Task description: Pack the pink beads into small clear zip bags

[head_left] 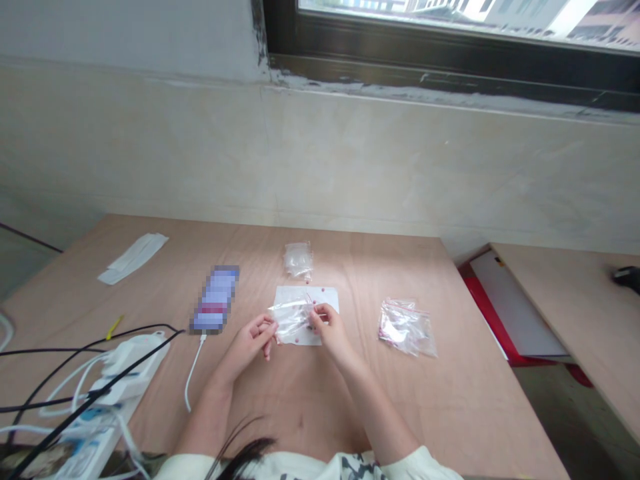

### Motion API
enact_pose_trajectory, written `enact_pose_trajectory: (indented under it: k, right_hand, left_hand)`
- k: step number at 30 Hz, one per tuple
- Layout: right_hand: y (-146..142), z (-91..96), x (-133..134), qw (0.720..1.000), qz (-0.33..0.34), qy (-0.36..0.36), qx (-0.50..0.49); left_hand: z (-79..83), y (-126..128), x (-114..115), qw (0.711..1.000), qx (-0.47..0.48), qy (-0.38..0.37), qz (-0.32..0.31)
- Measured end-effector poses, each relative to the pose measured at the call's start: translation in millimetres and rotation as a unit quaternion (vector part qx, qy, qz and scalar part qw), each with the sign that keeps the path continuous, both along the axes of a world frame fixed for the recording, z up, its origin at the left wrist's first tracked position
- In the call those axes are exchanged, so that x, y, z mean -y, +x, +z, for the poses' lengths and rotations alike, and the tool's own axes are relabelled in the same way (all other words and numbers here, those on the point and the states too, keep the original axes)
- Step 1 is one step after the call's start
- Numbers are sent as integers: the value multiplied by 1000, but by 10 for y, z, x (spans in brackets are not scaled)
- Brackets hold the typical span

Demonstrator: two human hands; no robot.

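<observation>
Hands (254, 338) (329, 327) | plastic bag (293, 320) held between them | see-through, glossy, wrinkled

Midway along the desk (465, 407) lies a card (306, 337), with a plastic bag (291, 319) over it between the left hand (256, 335) and right hand (326, 319); behind it, toward the far edge, sits a small packet (299, 260), and to its right, nearer the right edge, a zip bag (407, 328). Left of the card lies a phone (215, 300), with folded paper (133, 258) near the far left corner and a power strip (87, 457) at the near left corner.
</observation>
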State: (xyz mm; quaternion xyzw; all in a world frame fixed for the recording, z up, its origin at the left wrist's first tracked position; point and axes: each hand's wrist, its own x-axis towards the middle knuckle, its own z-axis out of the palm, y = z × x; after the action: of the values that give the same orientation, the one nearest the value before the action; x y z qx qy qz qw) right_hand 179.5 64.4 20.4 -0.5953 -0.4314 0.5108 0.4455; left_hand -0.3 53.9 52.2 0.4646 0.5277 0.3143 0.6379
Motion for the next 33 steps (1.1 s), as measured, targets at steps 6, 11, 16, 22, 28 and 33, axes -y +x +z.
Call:
enact_pose_trajectory:
  k: [6,11,16,22,28,33]
  right_hand:
    - [159,311,49,996,28,69,43]
    - [186,584,128,985,95,117,83]
    - [207,662,188,994,81,70,31]
    - [327,580,166,996,88,1,-1]
    - [348,626,122,990,122,35,58]
    - [342,652,131,991,110,37,66]
  left_hand:
    - [97,-61,-42,990,-115,56,56]
    - [285,177,-106,978,-141,155,-20]
    - [333,324,-79,981,-103,154,-54]
    - [357,305,-26,992,-44,109,-39]
    - [397,334,-55,993,1,83,-85]
    - [376,352,-82,992,0,93,-89]
